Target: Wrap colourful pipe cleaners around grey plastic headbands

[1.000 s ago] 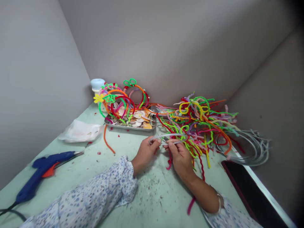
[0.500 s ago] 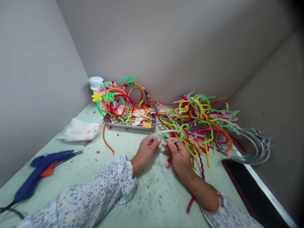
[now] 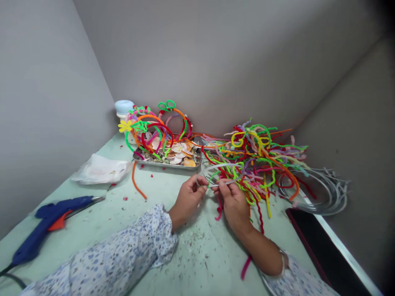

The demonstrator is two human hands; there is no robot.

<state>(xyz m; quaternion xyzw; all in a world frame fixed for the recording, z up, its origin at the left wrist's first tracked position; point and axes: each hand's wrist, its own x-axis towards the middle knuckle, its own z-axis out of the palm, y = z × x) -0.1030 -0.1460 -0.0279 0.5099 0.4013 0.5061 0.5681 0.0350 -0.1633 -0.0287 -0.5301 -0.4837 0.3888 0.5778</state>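
Note:
A thin, translucent plastic headband (image 3: 226, 165) arches between my two hands, above the table's middle. My left hand (image 3: 189, 200) is closed, its thumb and fingertips pinching the band at its left side. On the other side my right hand (image 3: 237, 205) is closed too, with thumb and index finger gripping the band. A short piece of green pipe cleaner (image 3: 212, 177) shows by the fingertips; I cannot tell which hand holds it. Just behind and to the right lies a tangled heap of colourful pipe cleaners (image 3: 256, 152).
A metal tray (image 3: 173, 166) with shells stands at the back, with decorated headbands (image 3: 154, 123) on it. Left are a blue glue gun (image 3: 46, 228) and a plastic bag (image 3: 101, 169). Right are stacked clear headbands (image 3: 336, 193) and a dark phone-like slab (image 3: 327, 250).
My left thumb and fingers have shifted slightly at the band, and the band has tilted a little. The whole view has drifted slightly. Both hands keep their grip.

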